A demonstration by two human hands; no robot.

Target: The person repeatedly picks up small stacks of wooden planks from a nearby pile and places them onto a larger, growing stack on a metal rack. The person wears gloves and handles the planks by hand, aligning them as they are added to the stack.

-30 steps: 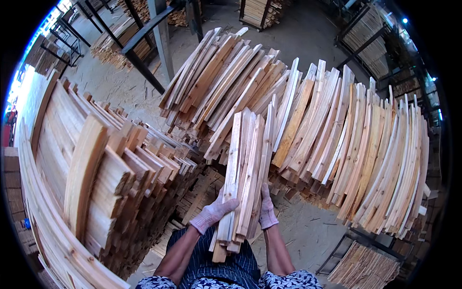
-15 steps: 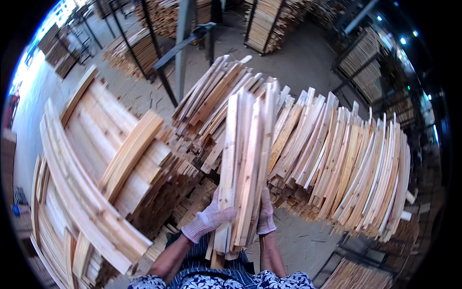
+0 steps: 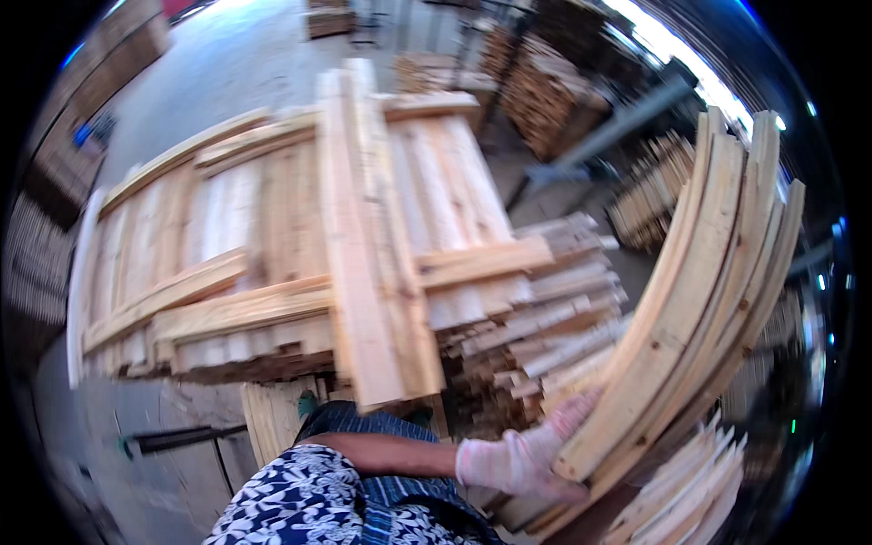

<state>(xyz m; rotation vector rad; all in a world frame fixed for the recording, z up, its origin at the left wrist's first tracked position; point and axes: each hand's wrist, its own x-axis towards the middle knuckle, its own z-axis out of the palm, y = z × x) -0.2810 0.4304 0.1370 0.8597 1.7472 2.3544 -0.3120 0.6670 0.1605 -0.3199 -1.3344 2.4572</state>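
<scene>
My left hand (image 3: 518, 459), in a pale knit glove, reaches to the right and grips a bundle of long wooden slats (image 3: 695, 282) near its lower end. The slats stand tilted on the right side of the view, side by side with slightly uneven ends. My right hand is hidden, likely behind the bundle. In front of me, two or more loose boards (image 3: 368, 272) lie lengthwise across a stack of slats (image 3: 272, 204), and crosswise strips (image 3: 481, 262) rest on its top.
A rougher pile of slats (image 3: 568, 313) adjoins the stack on its right. More slats (image 3: 681, 500) show at the lower right. A grey metal post (image 3: 627, 123) stands beyond, with further wood stacks (image 3: 549, 95) at the back and along the left (image 3: 41, 263).
My view has swung left, from the rough slat pile to the neat stack. The bundle, earlier upright between both hands at the centre, is now at the right; my right hand has gone from sight.
</scene>
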